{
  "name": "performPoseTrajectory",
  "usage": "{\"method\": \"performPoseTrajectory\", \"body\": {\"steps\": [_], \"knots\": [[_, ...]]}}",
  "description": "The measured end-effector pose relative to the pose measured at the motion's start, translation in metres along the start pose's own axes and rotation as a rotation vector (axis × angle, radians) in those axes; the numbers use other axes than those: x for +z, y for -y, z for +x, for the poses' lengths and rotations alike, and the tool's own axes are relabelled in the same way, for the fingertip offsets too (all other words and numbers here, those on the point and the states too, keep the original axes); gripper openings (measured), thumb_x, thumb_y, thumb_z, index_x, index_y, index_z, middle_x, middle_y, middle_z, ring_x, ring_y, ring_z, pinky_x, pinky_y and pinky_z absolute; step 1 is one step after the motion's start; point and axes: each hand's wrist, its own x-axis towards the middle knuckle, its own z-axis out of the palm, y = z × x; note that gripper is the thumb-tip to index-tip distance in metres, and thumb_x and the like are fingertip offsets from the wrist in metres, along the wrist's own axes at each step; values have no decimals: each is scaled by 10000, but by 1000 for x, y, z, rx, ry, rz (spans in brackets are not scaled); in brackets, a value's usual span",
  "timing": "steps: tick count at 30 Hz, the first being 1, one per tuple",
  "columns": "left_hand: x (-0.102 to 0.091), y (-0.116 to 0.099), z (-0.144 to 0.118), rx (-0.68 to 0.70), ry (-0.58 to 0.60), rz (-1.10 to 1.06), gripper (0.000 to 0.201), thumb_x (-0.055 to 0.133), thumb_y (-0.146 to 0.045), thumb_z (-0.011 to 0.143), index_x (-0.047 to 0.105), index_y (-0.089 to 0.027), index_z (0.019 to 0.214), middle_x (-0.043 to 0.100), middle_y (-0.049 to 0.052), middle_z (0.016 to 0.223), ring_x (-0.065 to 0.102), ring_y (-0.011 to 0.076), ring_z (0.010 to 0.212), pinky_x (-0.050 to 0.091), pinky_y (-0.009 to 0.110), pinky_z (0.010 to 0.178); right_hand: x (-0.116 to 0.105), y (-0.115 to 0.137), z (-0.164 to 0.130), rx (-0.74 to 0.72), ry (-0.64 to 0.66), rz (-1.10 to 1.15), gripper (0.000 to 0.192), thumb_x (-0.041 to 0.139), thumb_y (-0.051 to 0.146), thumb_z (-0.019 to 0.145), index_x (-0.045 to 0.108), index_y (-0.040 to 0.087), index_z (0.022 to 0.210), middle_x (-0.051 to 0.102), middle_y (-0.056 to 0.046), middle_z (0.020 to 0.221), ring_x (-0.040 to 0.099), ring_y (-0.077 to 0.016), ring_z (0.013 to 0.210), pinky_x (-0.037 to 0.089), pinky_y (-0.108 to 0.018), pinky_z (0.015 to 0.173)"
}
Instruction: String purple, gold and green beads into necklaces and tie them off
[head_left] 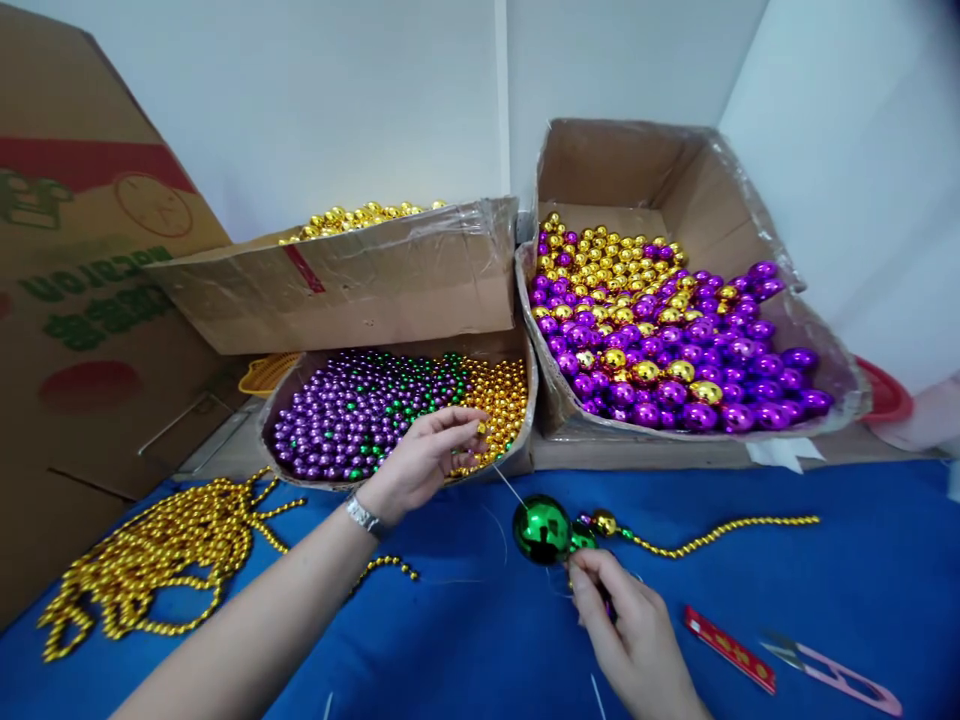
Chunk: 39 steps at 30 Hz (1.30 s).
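We see the left hand (420, 462) stretched out over the front edge of a shallow cardboard box of small purple, green and gold beads (390, 405), its thumb and forefinger pinched narrow at the gold end of that box; whether a bead sits in that grip is too small for us to tell. A silver wristwatch (362, 514) sits on that wrist. A thin pale thread (510, 487) runs from the pinch down toward a large shiny green ball bead (541, 529), which rests on the blue cloth-covered table (862, 580). The right hand (630, 630) lies just below the ball, fingers closed on the thread or strand beside a smaller green bead (582, 538). Next along comes a gold round bead (604, 522), and then a strand of tiny gold beads (720, 534) trailing away to the right across the table.

At the left lies a tangled heap of gold bead chain (157, 560). Behind stand a tilted cardboard box of gold balls (352, 270) and a larger cardboard box of purple and gold balls (660, 330). Near the right hand lie a flat red strip (729, 648) and pink-handled thread snips (832, 672).
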Motion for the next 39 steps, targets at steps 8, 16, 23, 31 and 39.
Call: {"method": "performPoseTrajectory", "body": {"steps": [8,16,23,31,39], "knots": [[21,-7,-33,-195,-16,-679,140,637,-200,813,591,-155,936,618,31,859,619,105,711,498,200,585,3,3,4,-32,-21,-22,143,421,259,932,559,225,949,619,10,744,591,-107,620,441,-178,602],[26,-2,-38,-196,-62,-690,131,653,-166,799,572,-165,902,600,3,772,619,100,707,502,188,598,1,6,0,-63,-26,-13,124,422,242,931,544,227,945,618,15,761,590,-103,633,433,-179,606],[28,-2,-41,-112,-76,-572,216,720,-163,729,596,-154,906,624,4,784,633,115,721,520,218,656,0,7,0,-85,-38,-24,115,422,221,929,536,231,919,615,26,745,586,-100,616,429,-184,587],[29,-10,-49,137,-159,-115,188,742,-167,694,654,-153,859,619,16,868,581,107,789,482,192,714,3,6,-3,-183,-83,-89,168,419,174,921,570,201,991,656,-28,827,634,-133,706,466,-211,658],[49,0,-64,-20,-122,-239,307,705,-241,738,614,-178,1024,633,35,855,582,137,768,490,232,703,16,2,-9,-38,-28,-55,170,393,212,934,562,201,934,641,-23,777,629,-140,704,469,-211,625]]}}
